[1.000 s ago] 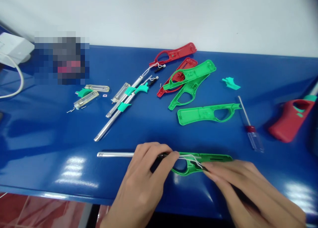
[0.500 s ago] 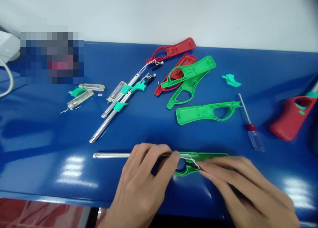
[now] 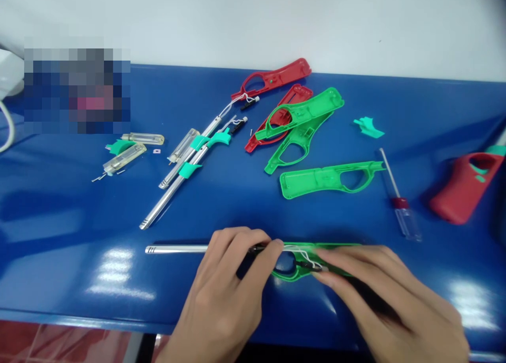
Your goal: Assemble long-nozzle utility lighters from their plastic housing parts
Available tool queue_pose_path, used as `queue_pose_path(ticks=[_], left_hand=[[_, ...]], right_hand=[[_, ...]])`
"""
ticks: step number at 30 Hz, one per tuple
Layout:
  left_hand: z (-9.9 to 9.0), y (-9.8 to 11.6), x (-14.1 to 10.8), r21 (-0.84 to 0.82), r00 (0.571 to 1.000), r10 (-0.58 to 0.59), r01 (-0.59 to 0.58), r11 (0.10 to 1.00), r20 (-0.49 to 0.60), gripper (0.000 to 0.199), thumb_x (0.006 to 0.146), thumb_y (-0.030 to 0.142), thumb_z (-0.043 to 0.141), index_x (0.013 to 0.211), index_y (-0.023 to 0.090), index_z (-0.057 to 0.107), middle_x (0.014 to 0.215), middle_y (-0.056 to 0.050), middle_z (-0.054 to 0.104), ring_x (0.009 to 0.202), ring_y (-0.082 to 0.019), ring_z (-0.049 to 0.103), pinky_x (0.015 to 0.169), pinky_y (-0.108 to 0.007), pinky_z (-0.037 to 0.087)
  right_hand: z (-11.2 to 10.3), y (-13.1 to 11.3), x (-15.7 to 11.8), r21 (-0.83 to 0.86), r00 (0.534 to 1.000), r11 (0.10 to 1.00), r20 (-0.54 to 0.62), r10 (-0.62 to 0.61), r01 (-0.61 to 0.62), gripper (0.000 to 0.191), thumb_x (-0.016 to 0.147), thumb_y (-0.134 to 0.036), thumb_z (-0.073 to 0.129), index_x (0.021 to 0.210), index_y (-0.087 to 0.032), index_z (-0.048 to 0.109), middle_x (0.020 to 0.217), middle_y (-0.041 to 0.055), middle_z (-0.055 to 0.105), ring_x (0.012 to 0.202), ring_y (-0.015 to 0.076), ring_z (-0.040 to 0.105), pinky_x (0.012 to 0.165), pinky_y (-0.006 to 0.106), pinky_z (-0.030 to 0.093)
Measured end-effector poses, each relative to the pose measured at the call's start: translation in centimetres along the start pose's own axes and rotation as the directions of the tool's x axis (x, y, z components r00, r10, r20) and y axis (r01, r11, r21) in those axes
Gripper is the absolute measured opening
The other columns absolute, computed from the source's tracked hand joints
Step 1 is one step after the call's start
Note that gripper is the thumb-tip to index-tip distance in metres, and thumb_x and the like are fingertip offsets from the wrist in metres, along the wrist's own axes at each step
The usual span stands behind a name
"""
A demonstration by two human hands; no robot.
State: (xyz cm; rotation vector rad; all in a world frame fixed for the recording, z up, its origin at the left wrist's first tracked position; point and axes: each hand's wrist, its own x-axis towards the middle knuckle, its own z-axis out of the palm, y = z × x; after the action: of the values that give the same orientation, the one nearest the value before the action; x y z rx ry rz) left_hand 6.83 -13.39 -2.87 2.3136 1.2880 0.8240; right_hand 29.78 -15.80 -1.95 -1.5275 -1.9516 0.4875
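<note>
Near the front of the table lies a green lighter handle half (image 3: 285, 274), hollow side up, with a finger hole. A metal lighter tube (image 3: 177, 249) runs left from it. My left hand (image 3: 227, 289) grips the tube where it meets the handle, thumb and fingers closed over the joint and hiding it. White wires (image 3: 304, 253) lead from there to a small black igniter (image 3: 308, 266) lying over the handle. Around the igniter's pale end, my right hand (image 3: 391, 294) has its thumb and index finger, while its other fingers cover the handle's right end.
Beyond my hands are two more tubes (image 3: 169, 199) with wires and igniters, clear fuel tanks (image 3: 125, 158), red handle halves (image 3: 290, 74), green handle halves (image 3: 332, 178) and a teal trigger (image 3: 368, 127). Rightward lie a screwdriver (image 3: 407, 221) and a red lighter (image 3: 454, 194).
My right thumb and index finger have parted slightly, and more of the igniter's pale end shows between them. My left hand keeps its grip; the tube has shifted slightly left in view.
</note>
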Motion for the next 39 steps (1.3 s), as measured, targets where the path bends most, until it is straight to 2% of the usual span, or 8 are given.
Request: queue_pose_path(ticks=[2,5,12,18,24,31,34,39], left_hand=[[0.0,0.0,0.0,-0.003,1.000,0.001,-0.001,1.000,-0.004,0.050,0.092,-0.017,0.050,0.129,0.012,0.069,0.123,-0.007,0.060,0.114,-0.019,0.056,0.108,-0.033,0.043],[0.0,0.1,0.1,-0.004,1.000,-0.003,0.003,1.000,-0.012,0.049,0.091,-0.017,0.052,0.127,0.011,0.070,0.122,-0.008,0.061,0.113,-0.020,0.056,0.107,-0.035,0.045],[-0.1,0.4,0.5,-0.018,1.000,-0.018,0.017,1.000,-0.012,0.040,0.094,-0.011,0.058,0.124,0.013,0.070,0.118,-0.007,0.063,0.108,-0.019,0.057,0.102,-0.034,0.047],[-0.1,0.6,0.9,-0.010,1.000,-0.006,0.006,1.000,-0.019,0.019,0.103,0.008,0.063,0.121,0.012,0.070,0.114,-0.008,0.064,0.105,-0.019,0.058,0.097,-0.036,0.047],[-0.2,0.6,0.9,-0.013,1.000,-0.007,0.007,1.000,-0.012,0.020,0.103,0.008,0.064,0.121,0.012,0.070,0.115,-0.008,0.064,0.106,-0.020,0.057,0.096,-0.037,0.047],[-0.2,0.6,0.7,-0.006,1.000,-0.012,0.011,1.000,-0.020,0.021,0.103,0.006,0.063,0.121,0.013,0.070,0.114,-0.008,0.065,0.104,-0.020,0.058,0.094,-0.037,0.048],[-0.1,0.6,0.6,-0.014,1.000,-0.020,0.019,1.000,-0.018,0.022,0.103,0.006,0.062,0.121,0.014,0.070,0.114,-0.007,0.066,0.104,-0.020,0.059,0.094,-0.037,0.049],[-0.1,0.6,0.7,-0.009,0.999,-0.028,0.028,1.000,-0.017,0.023,0.102,0.005,0.062,0.121,0.014,0.071,0.114,-0.007,0.066,0.104,-0.019,0.059,0.094,-0.036,0.049]], right_hand=[[0.0,-0.1,-0.1,-0.016,0.999,0.999,-0.014,0.029,-0.029,0.013,0.102,-0.021,0.069,0.113,-0.027,0.072,0.107,-0.0037,0.071,0.099,0.0088,0.066,0.093,0.021,0.052],[0.0,0.0,-0.2,-0.021,1.000,1.000,-0.030,0.006,-0.006,0.008,0.102,-0.021,0.069,0.106,-0.027,0.073,0.101,-0.0031,0.070,0.095,0.0087,0.066,0.088,0.020,0.053],[-0.2,-0.3,0.0,-0.002,0.998,0.998,-0.012,-0.060,0.060,0.015,0.101,-0.011,0.066,0.110,-0.021,0.073,0.102,0.0008,0.070,0.097,0.0112,0.065,0.088,0.026,0.055],[-0.3,-0.6,0.0,0.020,0.998,1.000,-0.055,-0.002,0.003,0.019,0.101,-0.009,0.065,0.108,-0.025,0.073,0.105,-0.0023,0.072,0.099,0.0096,0.066,0.091,0.023,0.055],[-0.2,0.0,-0.2,0.036,1.000,0.999,-0.009,-0.018,0.019,0.016,0.100,-0.013,0.067,0.108,-0.026,0.073,0.103,-0.0029,0.070,0.098,0.0098,0.065,0.087,0.023,0.055],[0.0,-0.3,0.3,-0.006,1.000,1.000,-0.017,-0.024,0.023,0.016,0.100,-0.015,0.068,0.107,-0.028,0.075,0.106,-0.0024,0.070,0.096,0.0112,0.068,0.083,0.026,0.056],[0.1,-0.4,0.5,-0.010,1.000,1.000,-0.017,0.019,-0.019,0.013,0.100,-0.020,0.069,0.104,-0.031,0.076,0.104,-0.0043,0.072,0.094,0.0113,0.070,0.082,0.025,0.057],[-0.1,-0.6,1.1,-0.055,0.996,0.995,-0.011,0.084,-0.084,0.010,0.103,-0.038,0.068,0.097,-0.032,0.074,0.096,-0.0089,0.075,0.084,0.0078,0.072,0.079,0.018,0.054]])
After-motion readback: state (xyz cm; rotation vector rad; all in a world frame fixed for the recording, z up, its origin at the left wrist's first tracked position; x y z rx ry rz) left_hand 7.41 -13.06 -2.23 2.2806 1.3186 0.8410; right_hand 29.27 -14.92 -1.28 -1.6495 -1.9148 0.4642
